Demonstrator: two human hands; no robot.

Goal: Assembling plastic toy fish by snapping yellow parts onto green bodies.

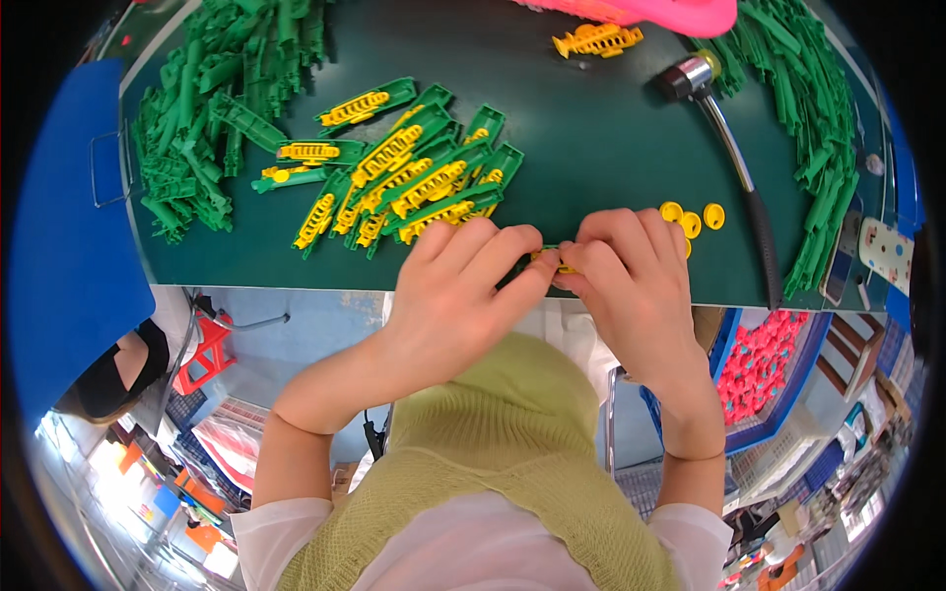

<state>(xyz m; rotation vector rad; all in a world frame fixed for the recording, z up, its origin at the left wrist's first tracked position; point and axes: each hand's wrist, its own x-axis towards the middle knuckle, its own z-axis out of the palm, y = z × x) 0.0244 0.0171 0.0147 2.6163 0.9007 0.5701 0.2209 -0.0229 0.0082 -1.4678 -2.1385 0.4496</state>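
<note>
My left hand [463,286] and my right hand [631,271] meet at the near edge of the dark green table [591,128]. Together they pinch a small yellow and green plastic piece [552,258], mostly hidden by my fingers. Just beyond my left hand lies a heap of green holders fitted with yellow toothed inserts [414,182]. Three yellow round caps [692,217] lie by my right hand.
Piles of loose green plastic parts sit at the far left [212,89] and along the right [813,118]. A hammer [729,148] lies to the right. A lone yellow insert [596,39] and a pink tray [670,12] lie at the far edge. A blue bin of pink parts [764,360] stands below right.
</note>
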